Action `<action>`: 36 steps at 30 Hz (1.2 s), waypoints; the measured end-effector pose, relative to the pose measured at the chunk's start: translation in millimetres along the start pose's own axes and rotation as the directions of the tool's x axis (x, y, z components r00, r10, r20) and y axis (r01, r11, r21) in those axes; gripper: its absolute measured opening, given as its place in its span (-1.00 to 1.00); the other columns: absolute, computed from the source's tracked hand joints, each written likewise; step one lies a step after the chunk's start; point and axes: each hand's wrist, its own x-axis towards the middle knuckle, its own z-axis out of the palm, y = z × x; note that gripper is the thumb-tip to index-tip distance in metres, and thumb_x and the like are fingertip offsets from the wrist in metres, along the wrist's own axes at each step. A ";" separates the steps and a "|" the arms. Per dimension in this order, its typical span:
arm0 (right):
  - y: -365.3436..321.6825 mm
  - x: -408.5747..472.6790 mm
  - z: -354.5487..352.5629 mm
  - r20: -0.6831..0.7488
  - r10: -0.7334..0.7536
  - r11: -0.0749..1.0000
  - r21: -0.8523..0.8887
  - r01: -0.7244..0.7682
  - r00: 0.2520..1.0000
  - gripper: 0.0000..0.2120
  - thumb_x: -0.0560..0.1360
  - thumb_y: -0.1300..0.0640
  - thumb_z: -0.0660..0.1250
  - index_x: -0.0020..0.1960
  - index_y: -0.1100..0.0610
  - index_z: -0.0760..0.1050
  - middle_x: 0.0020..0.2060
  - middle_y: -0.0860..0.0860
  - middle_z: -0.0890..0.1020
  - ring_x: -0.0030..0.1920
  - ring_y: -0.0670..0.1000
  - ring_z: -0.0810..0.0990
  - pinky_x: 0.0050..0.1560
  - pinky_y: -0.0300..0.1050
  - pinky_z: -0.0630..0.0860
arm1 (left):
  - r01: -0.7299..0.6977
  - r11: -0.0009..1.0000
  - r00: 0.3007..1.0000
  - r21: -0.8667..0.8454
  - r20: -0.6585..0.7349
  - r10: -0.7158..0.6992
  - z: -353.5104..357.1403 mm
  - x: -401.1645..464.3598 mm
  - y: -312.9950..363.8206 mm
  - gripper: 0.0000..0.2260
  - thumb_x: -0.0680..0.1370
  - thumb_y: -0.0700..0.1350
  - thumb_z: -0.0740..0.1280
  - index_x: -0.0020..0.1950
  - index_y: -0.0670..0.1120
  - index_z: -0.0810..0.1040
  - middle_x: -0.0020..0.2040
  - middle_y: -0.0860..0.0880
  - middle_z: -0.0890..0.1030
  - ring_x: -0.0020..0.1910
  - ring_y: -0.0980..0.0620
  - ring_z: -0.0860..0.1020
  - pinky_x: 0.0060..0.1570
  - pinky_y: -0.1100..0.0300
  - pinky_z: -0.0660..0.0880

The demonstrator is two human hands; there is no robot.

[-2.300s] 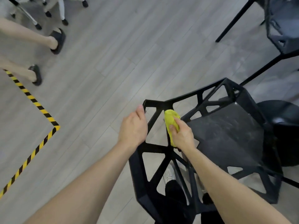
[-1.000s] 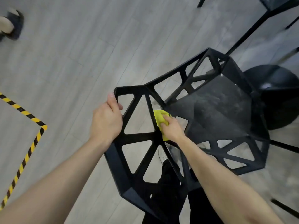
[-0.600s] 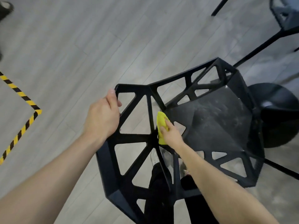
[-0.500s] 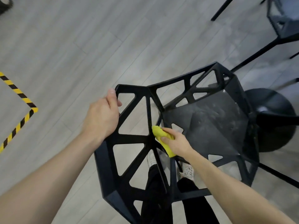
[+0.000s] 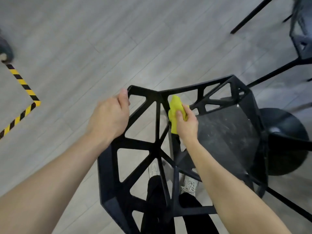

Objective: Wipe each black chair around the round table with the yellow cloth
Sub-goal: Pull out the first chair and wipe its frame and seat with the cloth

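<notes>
Head view, the only 1 supplied. The person is standing behind a black chair (image 5: 224, 137) and looking down through its open lattice back. The left hand (image 5: 109, 119) is gripping the top left corner of the backrest frame, fingers curled over the bar, thumb lying along the top edge; it is holding the chair steady. The right hand (image 5: 186, 125) is pinching a bunched yellow cloth (image 5: 175, 108) between thumb and fingers, and is pressing it against the inner face of the backrest, just beside the upright bar near the top rail.

Progress, as a judgement: the wiping of this chair is under way and far from complete. The seat panel is showing pale dust and smears across much of its surface, so it appears not yet cleaned. The lower lattice bars and the side panels are showing no sign either way. A second chair (image 5: 302, 36) is standing at the upper right, well apart, and it is being left untouched at this moment. The round table's base (image 5: 287, 141) is lying beyond the seat; the tabletop is not in view. How many chairs are left cannot be told.

Cloth relative to grip: the greater part is projecting above the fingertips toward the top rail, a smaller fold is hanging below the palm, and the middle is being held inside the hand.

Striped floor tape (image 5: 25, 92) is running along the left.
</notes>
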 end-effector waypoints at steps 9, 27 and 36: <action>25.5 -2.4 -11.5 0.085 0.085 0.963 -0.264 -0.060 0.993 -0.62 0.68 0.03 0.28 0.48 -0.09 0.54 0.28 -0.02 0.62 0.27 0.05 0.59 0.16 -0.16 0.44 | 0.000 1.000 1.000 0.016 -0.009 0.000 6.3 1.7 -2.1 -0.31 0.71 0.33 -0.22 0.00 0.04 0.65 -0.19 -0.03 0.72 -0.05 -0.15 0.65 0.12 -0.16 0.59; 15.0 0.7 19.6 0.362 0.107 0.946 -0.324 0.017 0.926 -0.60 0.65 0.04 0.34 0.48 -0.09 0.54 0.44 0.01 0.53 0.36 0.11 0.55 0.32 -0.03 0.48 | 0.001 0.996 0.998 0.086 -0.056 0.004 4.1 -0.3 0.3 -0.30 0.70 0.33 -0.22 0.00 0.00 0.63 -0.18 -0.05 0.72 -0.05 -0.18 0.66 0.08 -0.20 0.60; 6.4 -17.0 31.9 0.029 -0.107 0.994 -0.027 0.108 0.994 -0.66 0.68 0.04 0.31 0.44 -0.11 0.55 0.27 -0.11 0.55 0.21 -0.12 0.52 0.18 -0.35 0.41 | -0.002 0.997 0.998 0.080 -0.057 0.007 3.3 0.4 0.2 -0.25 0.67 0.36 -0.25 -0.01 0.00 0.65 -0.21 -0.06 0.72 -0.06 -0.18 0.64 0.09 -0.20 0.59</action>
